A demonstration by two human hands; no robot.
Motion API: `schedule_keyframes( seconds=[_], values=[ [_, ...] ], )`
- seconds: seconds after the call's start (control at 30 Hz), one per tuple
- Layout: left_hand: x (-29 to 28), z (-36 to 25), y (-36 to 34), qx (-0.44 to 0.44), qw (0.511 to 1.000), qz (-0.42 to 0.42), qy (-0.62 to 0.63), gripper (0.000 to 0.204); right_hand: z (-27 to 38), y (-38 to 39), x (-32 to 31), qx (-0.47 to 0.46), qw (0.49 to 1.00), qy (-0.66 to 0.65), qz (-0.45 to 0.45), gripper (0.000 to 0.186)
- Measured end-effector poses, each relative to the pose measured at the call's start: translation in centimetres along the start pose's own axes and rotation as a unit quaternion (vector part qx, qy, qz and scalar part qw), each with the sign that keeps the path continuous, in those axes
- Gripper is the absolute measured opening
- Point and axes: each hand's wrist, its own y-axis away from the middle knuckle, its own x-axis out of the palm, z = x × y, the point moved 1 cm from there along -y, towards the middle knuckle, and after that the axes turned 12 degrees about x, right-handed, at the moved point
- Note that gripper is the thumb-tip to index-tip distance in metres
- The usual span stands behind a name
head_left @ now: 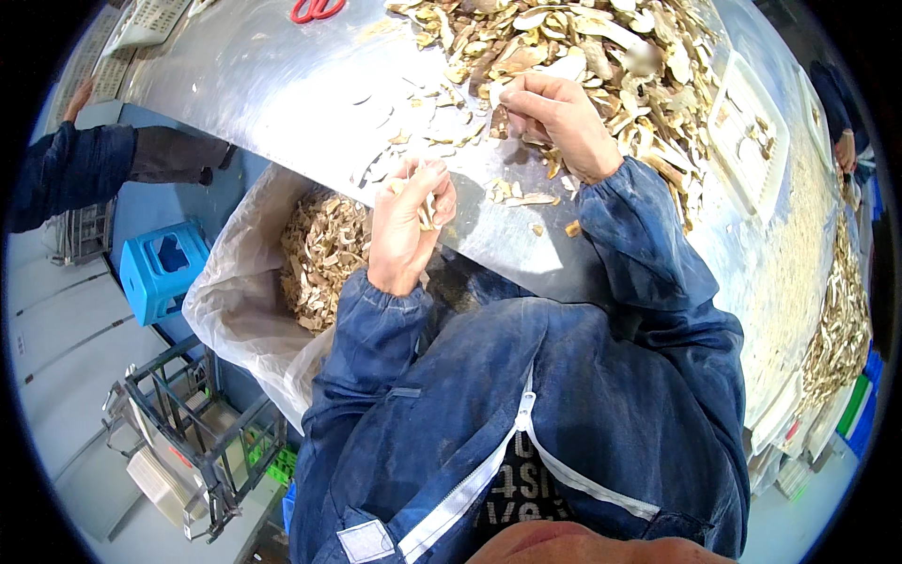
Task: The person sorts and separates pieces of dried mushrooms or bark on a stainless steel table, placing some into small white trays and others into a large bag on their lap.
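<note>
A large heap of dried mushroom slices (601, 56), cream to brown, covers the far right part of the metal table (244, 75). At the near side of that heap my right hand (559, 122) pinches a pale mushroom slice between thumb and fingertips. My left hand (406, 226) is above the table's near edge, its fingers curled round a few pale mushroom slices that show between them. Small loose slices (442, 122) lie scattered on the metal between the two hands. Part of what each hand holds is hidden by the fingers.
Left below the table edge stands a bin lined with clear plastic (235, 282), holding many mushroom pieces (324, 254). Red-handled scissors (317, 9) lie at the far edge. A white tray (747, 141) sits right; a blue stool (162, 273) and another person's sleeve (80, 174) are left.
</note>
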Motion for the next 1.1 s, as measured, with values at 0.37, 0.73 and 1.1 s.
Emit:
schedule_keyframes(
  seconds=[0.37,0.73,1.1],
  values=[
    [3.1,0.5,-4.5,0.043,0.961,0.071,-0.264,0.017,-0.8,1.0,-0.2,-0.026,0.999,0.027,-0.024,0.015],
    [-2.2,-0.7,-2.8,0.015,0.97,0.2,0.135,0.016,-0.7,4.7,-0.3,-0.158,0.834,0.528,-0.035,0.018],
    [0.5,2.2,-0.7,-0.139,0.983,0.013,0.116,0.029,1.0,5.6,1.3,-0.21,0.868,0.441,-0.094,0.017]
  ],
)
